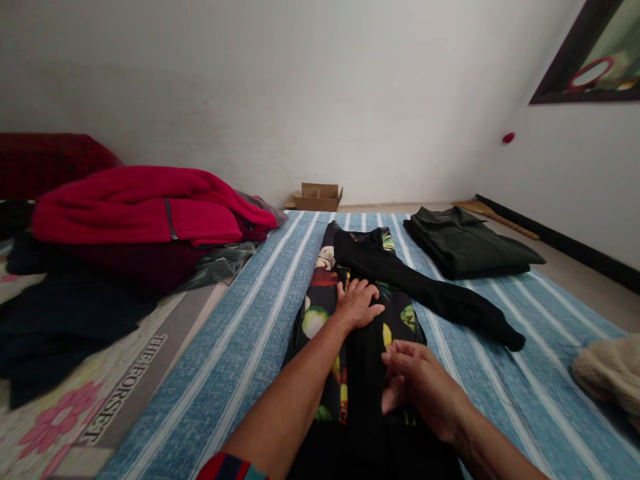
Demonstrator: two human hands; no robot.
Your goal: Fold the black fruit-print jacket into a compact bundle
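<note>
A black top (315,350) with a bright fruit print lies folded lengthwise on the bed. One plain black sleeve (440,287) stretches across it and off to the right. A strip of plain black cloth (365,373), perhaps the other sleeve, runs down its middle towards me. My left hand (356,303) rests flat on the top with its fingers spread. Above the lower right edge of the garment, my right hand (417,383) is loosely curled, thumb and fingers apart. I see nothing between them. The garment's near end falls into dark shadow.
The bed has a blue striped sheet (240,320). A heap at left holds a red fleece garment (135,207) and dark clothes (75,313). A folded dark green garment (465,243) lies at right, near a beige fuzzy item (613,373). A cardboard box (319,198) stands by the wall.
</note>
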